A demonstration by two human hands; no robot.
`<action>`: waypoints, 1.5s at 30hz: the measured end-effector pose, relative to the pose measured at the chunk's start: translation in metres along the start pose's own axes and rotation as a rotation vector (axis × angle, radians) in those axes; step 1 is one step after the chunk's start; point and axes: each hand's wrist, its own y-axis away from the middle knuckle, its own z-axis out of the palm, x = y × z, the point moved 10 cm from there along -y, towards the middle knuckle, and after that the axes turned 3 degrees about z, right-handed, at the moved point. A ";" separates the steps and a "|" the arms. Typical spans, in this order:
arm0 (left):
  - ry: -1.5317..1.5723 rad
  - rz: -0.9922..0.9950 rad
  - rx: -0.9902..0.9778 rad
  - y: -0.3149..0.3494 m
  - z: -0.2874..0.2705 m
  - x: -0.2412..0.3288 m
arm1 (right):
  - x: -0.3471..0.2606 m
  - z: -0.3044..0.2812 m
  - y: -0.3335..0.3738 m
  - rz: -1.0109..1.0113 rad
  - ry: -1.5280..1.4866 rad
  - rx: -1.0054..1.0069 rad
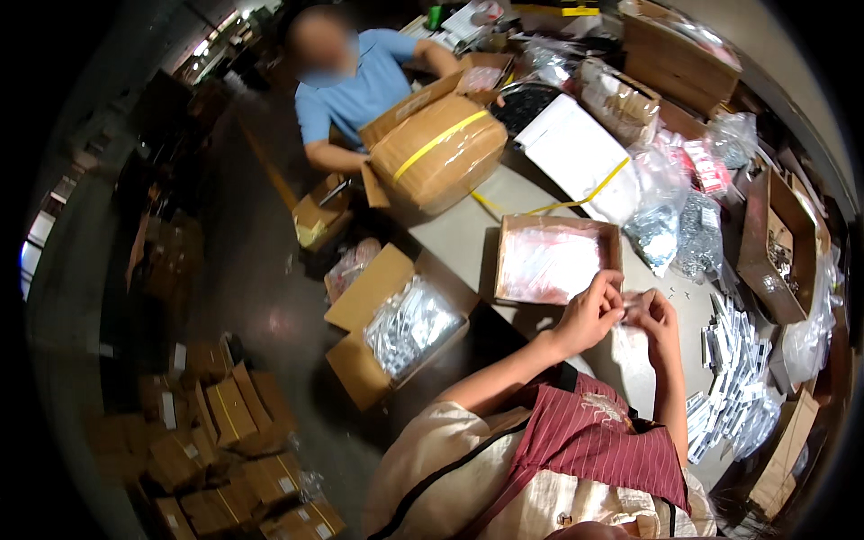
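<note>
My left hand and my right hand are close together over the table, just beyond the near right corner of an open shallow cardboard box. Both hands are closed, fingertips pinching what looks like a small clear plastic bag that hangs between them. What the bag holds, if anything, is too small to make out. Inside the shallow box lies a stack of flat clear plastic bags with pinkish edges. To the right, a heap of slim silver metal parts is spread on the table.
Across the table, a person in a blue shirt handles a large carton with yellow strapping. Bags of small metal hardware and an open box line the right side. An open carton of bagged metal parts stands left; cartons pile on the floor.
</note>
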 end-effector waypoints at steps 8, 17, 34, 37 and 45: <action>-0.137 -0.008 -0.098 0.009 0.018 0.002 | -0.002 -0.054 0.040 -0.065 -0.095 0.160; -0.867 0.094 -0.114 0.027 0.006 -0.036 | 0.012 -0.084 0.059 -0.077 -0.117 0.280; -0.073 0.042 -0.426 0.027 0.091 0.015 | -0.004 -0.059 0.081 -0.120 0.059 0.178; 0.109 -0.139 -0.384 0.030 0.098 -0.010 | -0.011 -0.050 0.085 -0.138 0.203 0.194; 0.222 -0.170 -0.297 0.027 0.096 -0.014 | -0.017 -0.045 0.091 -0.146 0.181 0.175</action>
